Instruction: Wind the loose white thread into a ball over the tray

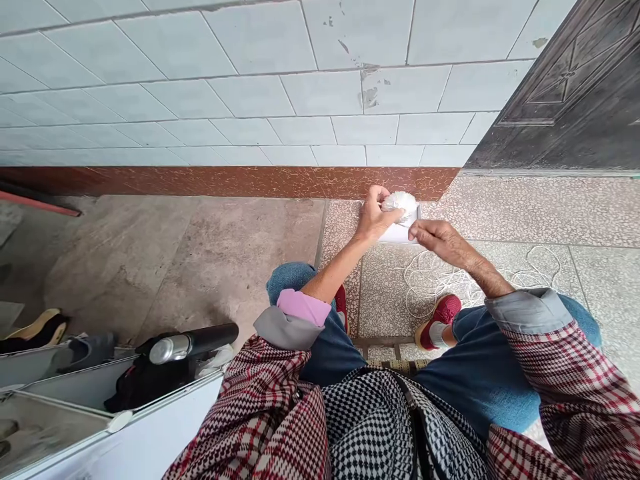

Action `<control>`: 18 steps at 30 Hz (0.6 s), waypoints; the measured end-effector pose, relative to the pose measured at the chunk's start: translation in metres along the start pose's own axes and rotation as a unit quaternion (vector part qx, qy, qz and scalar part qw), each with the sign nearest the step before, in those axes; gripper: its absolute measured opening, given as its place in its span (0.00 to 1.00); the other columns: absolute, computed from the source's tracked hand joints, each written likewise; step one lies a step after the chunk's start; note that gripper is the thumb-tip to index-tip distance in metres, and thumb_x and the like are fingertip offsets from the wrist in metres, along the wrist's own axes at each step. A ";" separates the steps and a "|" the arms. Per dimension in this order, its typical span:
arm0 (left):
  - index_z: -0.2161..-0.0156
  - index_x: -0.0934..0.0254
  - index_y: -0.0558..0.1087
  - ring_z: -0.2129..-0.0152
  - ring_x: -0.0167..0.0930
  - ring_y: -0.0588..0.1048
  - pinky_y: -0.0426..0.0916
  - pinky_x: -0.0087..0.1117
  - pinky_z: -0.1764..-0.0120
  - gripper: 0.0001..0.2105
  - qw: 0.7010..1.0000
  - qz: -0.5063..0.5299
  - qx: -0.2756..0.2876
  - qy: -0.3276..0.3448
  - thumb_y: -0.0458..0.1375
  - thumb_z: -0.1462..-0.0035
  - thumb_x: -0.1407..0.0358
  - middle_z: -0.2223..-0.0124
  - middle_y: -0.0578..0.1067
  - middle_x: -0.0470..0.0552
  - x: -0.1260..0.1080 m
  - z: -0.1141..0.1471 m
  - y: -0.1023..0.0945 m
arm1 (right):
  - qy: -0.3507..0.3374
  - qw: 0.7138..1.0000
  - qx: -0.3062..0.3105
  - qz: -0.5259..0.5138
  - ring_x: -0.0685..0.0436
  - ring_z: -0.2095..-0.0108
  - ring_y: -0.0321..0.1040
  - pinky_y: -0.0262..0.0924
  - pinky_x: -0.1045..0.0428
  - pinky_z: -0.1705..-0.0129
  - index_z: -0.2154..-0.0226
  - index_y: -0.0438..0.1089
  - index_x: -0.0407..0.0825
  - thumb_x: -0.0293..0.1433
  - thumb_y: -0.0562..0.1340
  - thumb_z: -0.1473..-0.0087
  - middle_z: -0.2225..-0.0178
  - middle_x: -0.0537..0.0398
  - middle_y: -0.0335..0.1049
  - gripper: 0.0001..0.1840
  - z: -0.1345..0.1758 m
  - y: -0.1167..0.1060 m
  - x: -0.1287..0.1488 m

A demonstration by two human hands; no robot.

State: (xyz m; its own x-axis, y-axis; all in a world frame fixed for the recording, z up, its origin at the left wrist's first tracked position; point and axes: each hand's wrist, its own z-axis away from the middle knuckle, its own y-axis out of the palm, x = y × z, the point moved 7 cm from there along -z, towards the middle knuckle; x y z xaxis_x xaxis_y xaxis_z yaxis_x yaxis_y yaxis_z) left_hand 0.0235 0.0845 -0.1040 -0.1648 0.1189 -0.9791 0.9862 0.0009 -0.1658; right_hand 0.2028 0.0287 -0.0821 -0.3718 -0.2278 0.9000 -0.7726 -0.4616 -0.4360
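A round white ball of cord (402,202) is gripped in my left hand (372,217), with the thumb across its near side. Just to the right, my right hand (443,241) is closed in a pinch on a thin white strand that runs toward the ball. Under the ball, a flat white box (396,235) rests on the floor, partly hidden by the ball and my left hand. Loose white cord (430,283) lies in tangled loops on the floor below my right forearm, reaching out to the right.
A pale tiled wall (320,97) rises ahead above a brown skirting (240,181), with a dark door (565,100) at right. My red shoes (443,320) stand near the cord. At lower left, a rack (165,427) holds a black bottle (210,339) with a silver end.
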 end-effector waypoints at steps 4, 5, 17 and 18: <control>0.58 0.57 0.68 0.61 0.33 0.72 0.71 0.36 0.57 0.24 0.996 0.004 0.090 0.019 0.70 0.62 0.69 0.57 0.73 0.46 -0.009 0.010 0.017 | -0.017 0.992 -0.126 -0.021 0.48 0.74 0.52 0.48 0.50 0.70 0.67 0.72 0.52 0.66 0.63 0.31 0.76 0.61 0.57 0.35 -0.007 -0.043 0.009; 0.57 0.57 0.68 0.61 0.32 0.72 0.71 0.36 0.58 0.25 0.989 0.039 0.139 0.002 0.71 0.62 0.67 0.56 0.74 0.47 -0.011 0.014 0.025 | -0.014 0.988 -0.153 -0.008 0.48 0.73 0.52 0.49 0.49 0.70 0.69 0.71 0.52 0.67 0.64 0.32 0.76 0.60 0.57 0.35 -0.009 -0.051 0.005; 0.53 0.58 0.79 0.53 0.40 0.76 0.75 0.46 0.46 0.23 0.998 0.047 0.036 -0.028 0.72 0.58 0.65 0.52 0.78 0.53 0.001 -0.008 -0.004 | 0.028 0.996 0.048 -0.076 0.51 0.77 0.49 0.44 0.52 0.74 0.66 0.71 0.52 0.70 0.62 0.32 0.77 0.63 0.55 0.37 -0.002 0.001 0.010; 0.54 0.58 0.79 0.52 0.42 0.75 0.74 0.49 0.44 0.23 0.999 -0.013 0.034 -0.001 0.72 0.61 0.67 0.51 0.78 0.53 -0.002 -0.007 -0.007 | 0.030 0.995 0.032 -0.088 0.51 0.77 0.48 0.42 0.52 0.75 0.65 0.71 0.53 0.69 0.63 0.33 0.78 0.64 0.53 0.36 -0.003 -0.009 0.014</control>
State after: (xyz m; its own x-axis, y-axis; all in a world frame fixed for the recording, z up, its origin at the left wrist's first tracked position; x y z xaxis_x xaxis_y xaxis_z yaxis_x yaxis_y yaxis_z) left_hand 0.0176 0.0914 -0.0997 -0.1900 0.1181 -0.9747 0.9781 -0.0633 -0.1983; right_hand 0.2030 0.0326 -0.0659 -0.2652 -0.0890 0.9601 -0.7945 -0.5440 -0.2699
